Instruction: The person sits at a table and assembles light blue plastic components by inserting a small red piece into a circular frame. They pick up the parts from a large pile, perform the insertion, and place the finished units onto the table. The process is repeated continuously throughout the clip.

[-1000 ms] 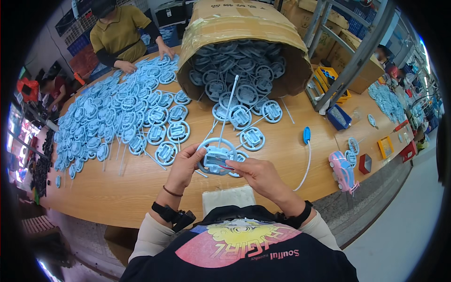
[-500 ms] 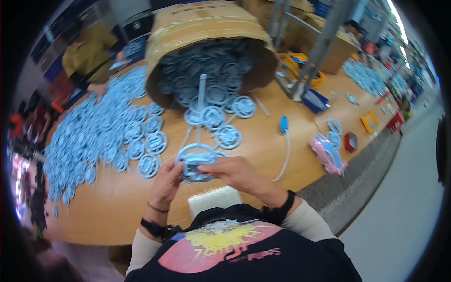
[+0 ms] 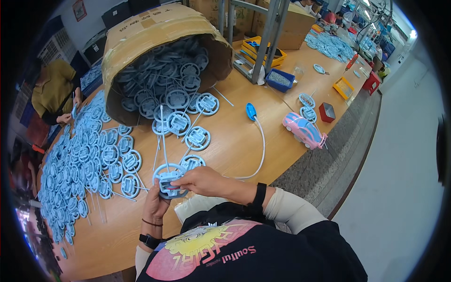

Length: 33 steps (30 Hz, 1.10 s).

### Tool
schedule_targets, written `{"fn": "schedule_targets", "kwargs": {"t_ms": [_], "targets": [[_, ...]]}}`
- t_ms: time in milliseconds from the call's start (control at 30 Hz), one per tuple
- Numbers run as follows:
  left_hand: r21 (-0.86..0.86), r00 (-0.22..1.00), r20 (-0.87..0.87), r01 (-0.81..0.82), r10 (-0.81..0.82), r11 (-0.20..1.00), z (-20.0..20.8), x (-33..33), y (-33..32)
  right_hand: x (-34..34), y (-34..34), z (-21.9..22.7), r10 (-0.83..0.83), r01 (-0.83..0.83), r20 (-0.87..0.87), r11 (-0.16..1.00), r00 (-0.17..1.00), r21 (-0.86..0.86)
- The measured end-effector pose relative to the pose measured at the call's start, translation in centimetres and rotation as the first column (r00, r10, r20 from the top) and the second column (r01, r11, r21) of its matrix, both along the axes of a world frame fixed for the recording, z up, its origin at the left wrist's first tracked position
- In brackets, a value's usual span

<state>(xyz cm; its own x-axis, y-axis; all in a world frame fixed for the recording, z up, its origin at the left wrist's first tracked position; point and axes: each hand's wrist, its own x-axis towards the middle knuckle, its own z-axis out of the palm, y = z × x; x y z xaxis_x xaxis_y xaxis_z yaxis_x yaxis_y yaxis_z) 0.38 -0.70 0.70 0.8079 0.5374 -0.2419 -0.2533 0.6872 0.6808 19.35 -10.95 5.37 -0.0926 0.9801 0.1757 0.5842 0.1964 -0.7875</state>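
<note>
A light-blue toy steering wheel is held between my two hands at the near edge of the table. My left hand grips its left rim. My right hand is closed at the hub, its fingertips pressed on a small dark and red part that they mostly hide. A thin pale rod stretches from the wheel toward the far side. Just beyond lies another blue wheel, with a similar one farther off.
Left is a heap of blue wheels; behind, a tipped carton spills more. To the right lie a blue handpiece with a white cord, a pink toy car, a red box and a blue tray. A co-worker sits far left.
The view has swung right, so the carton, heap and my hands sit farther left in the picture. Both hands still hold the steering wheel, now less blurred.
</note>
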Motion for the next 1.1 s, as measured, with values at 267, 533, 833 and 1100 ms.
{"fn": "schedule_targets", "kwargs": {"t_ms": [267, 533, 833, 1100], "targets": [[-0.033, 0.871, -0.065, -0.490, 0.487, 0.871, -6.2, -9.7, 9.1, 2.8, 0.2, -3.4, -0.093, 0.039, -0.229, 0.973, 0.969, -0.229], [0.571, 0.886, -0.434, 0.130, 0.163, 0.810, -2.8, 1.1, 10.7, 6.8, -1.6, -4.5, -0.292, 0.211, -0.224, 0.921, 0.930, -0.327], [0.569, 0.618, -0.776, 0.771, 0.123, -0.285, -4.9, 12.5, 6.4, 7.2, -3.1, -4.0, -0.328, 0.218, -0.336, 0.920, 0.883, -0.326], [0.505, 0.516, -0.855, 0.850, -0.054, 0.149, -3.7, 7.3, 6.8, 5.1, -3.6, -3.0, -0.266, 0.164, -0.401, 0.949, 0.876, -0.270]]}}
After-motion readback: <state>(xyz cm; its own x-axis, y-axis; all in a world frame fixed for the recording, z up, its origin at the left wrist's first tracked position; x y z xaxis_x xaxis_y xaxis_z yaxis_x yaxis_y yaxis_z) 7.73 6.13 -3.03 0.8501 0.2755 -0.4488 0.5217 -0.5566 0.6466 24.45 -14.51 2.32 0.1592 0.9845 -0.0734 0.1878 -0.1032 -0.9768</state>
